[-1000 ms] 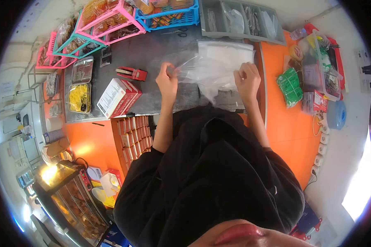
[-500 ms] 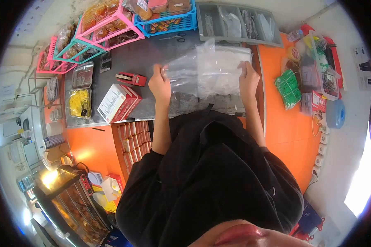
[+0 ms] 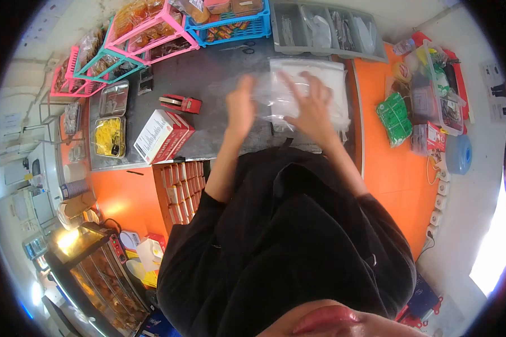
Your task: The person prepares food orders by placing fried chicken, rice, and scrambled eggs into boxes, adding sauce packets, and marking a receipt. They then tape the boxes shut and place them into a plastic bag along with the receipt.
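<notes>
A stack of clear plastic bags lies on the dark grey countertop in front of me. My left hand, smeared by motion, is at the left edge of a loose clear plastic bag, its fingers closed on the film. The bag reaches across to the stack's left part. My right hand is over the stack with its fingers spread and pointing up and left, the fingertips close over the film. Left of my hands lie a red tape dispenser and a red and white box.
Pink and teal baskets and a blue basket of packets line the back. Right of them stands a grey divided tray. Noodle-like yellow food fills a clear container at left. A green packet lies on the orange surface at right.
My right hand has moved left from the stack's right edge and spread its fingers. My left hand has shifted right, and the plastic stretched between them has bunched toward the middle.
</notes>
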Demonstrator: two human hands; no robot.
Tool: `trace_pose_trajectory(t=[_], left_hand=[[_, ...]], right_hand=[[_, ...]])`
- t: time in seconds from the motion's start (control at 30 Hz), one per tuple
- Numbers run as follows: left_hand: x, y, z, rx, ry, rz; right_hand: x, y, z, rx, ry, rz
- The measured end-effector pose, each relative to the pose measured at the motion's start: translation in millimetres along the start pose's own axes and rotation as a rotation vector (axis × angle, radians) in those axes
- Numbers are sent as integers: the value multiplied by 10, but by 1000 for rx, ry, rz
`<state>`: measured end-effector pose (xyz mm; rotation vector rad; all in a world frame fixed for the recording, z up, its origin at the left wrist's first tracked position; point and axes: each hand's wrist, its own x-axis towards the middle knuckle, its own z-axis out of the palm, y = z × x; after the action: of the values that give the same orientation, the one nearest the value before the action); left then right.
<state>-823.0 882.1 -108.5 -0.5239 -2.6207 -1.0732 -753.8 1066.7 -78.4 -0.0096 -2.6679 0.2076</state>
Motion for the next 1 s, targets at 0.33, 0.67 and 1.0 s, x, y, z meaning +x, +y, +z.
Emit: trace_pose_trajectory(t=[0.33, 0.67, 1.0], left_hand=[[-616, -137, -986, 146, 629, 265], [-2115, -493, -780, -1114, -261, -725], [-1972, -1436, -1291, -627, -238, -655]], right_hand=[[37, 356, -558, 528, 173, 33], [-762, 281, 78, 1179, -742, 365], [41, 52, 437, 1611, -1138, 684]])
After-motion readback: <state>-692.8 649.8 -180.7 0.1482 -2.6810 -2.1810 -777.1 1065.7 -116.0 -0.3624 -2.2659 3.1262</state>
